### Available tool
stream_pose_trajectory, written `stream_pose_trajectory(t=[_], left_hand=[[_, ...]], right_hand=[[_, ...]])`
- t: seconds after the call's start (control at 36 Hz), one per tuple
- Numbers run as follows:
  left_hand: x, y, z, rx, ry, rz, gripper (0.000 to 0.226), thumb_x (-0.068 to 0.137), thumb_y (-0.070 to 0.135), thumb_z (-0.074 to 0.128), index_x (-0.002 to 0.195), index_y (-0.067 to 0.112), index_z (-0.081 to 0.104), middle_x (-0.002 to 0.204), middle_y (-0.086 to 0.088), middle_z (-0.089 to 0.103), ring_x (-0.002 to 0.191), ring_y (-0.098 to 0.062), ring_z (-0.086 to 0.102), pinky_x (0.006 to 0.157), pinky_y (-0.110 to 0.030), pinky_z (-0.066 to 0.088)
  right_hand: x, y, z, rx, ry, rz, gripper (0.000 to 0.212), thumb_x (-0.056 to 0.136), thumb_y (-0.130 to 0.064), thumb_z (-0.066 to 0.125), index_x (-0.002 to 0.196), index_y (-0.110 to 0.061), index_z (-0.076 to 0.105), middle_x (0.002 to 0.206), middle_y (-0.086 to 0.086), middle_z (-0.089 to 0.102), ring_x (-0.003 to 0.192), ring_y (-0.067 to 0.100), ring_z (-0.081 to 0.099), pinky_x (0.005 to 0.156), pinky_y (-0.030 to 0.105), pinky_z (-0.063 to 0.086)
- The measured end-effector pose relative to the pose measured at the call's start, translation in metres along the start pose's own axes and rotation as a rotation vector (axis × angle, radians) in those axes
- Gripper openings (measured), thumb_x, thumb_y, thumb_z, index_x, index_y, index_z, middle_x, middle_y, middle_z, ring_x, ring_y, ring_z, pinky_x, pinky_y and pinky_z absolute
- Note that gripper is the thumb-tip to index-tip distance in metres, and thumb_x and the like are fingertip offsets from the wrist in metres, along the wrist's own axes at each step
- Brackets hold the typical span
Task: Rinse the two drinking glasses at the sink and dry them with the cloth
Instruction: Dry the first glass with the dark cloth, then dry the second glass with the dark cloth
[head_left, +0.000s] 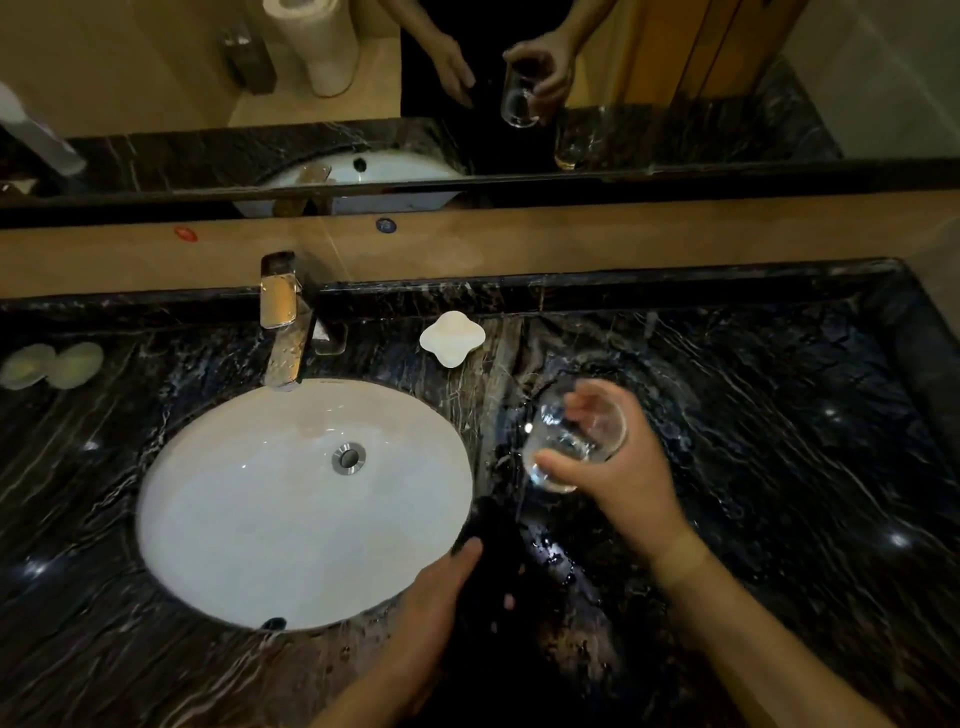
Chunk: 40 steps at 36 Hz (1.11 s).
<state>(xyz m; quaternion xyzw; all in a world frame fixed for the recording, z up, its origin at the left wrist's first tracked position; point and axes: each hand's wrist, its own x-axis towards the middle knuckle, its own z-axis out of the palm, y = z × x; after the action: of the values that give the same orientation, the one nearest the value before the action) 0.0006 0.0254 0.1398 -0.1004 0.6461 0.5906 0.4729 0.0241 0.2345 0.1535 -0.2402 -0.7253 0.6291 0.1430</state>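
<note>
Clear glass fills the right hand (618, 462): a drinking glass (571, 441) gripped thumb against fingers, tilted, mouth up and right, base down-left, above the black marble counter (779, 441) just right of the white sink (291, 499). The left hand (441, 613) clutches a dark cloth (498, 545) (barely distinguishable) at the basin's rim. Behind stand a chrome faucet (283, 322) and white soap dish (451, 338).

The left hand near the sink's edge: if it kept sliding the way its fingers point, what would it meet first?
The left hand points up and away along the dark cloth. Beyond it, probably bare countertop, then the white soap dish; depth is unclear.
</note>
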Motion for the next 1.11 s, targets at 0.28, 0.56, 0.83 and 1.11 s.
stream_pose_trajectory(t=[0.28, 0.56, 0.83, 1.11], left_hand=[[0.052, -0.079, -0.029, 1.362, -0.107, 0.756, 0.055, 0.094, 0.062, 0.047, 0.141, 0.037, 0.036, 0.138, 0.01, 0.04, 0.121, -0.008, 0.041, 0.1, -0.031, 0.05], [0.051, -0.075, -0.03, 1.889, -0.339, 0.612, 0.092, 0.066, 0.09, 0.037, 0.146, 0.043, 0.039, 0.143, -0.001, 0.054, 0.115, -0.024, 0.066, 0.072, -0.043, 0.061], [0.052, -0.071, -0.029, 1.949, -0.414, 0.639, 0.088, 0.053, 0.068, 0.063, 0.136, 0.042, 0.048, 0.138, -0.001, 0.052, 0.111, -0.023, 0.067, 0.068, -0.037, 0.061], [0.059, -0.072, -0.025, 1.941, -0.401, 0.736, 0.081, 0.053, 0.058, 0.073, 0.129, 0.037, 0.052, 0.132, -0.002, 0.053, 0.105, -0.02, 0.062, 0.07, -0.034, 0.06]], right_hand=[[0.045, 0.047, -0.06, -0.151, 0.21, 0.102, 0.079, 0.067, -0.009, 0.092, 0.134, -0.014, 0.05, 0.129, -0.001, 0.059, 0.122, 0.014, 0.057, 0.107, 0.027, 0.043], [0.049, 0.087, -0.087, -0.231, 0.224, 0.2, 0.085, 0.065, -0.013, 0.093, 0.137, -0.017, 0.047, 0.132, -0.005, 0.057, 0.127, 0.015, 0.053, 0.116, 0.036, 0.04], [0.046, 0.1, -0.089, -0.162, 0.222, 0.227, 0.088, 0.063, -0.008, 0.093, 0.138, -0.015, 0.047, 0.138, 0.001, 0.058, 0.13, 0.016, 0.052, 0.114, 0.026, 0.036], [0.039, 0.105, -0.086, -0.124, 0.236, 0.264, 0.088, 0.065, -0.008, 0.092, 0.138, -0.017, 0.045, 0.142, 0.005, 0.056, 0.133, 0.02, 0.051, 0.113, 0.028, 0.036]])
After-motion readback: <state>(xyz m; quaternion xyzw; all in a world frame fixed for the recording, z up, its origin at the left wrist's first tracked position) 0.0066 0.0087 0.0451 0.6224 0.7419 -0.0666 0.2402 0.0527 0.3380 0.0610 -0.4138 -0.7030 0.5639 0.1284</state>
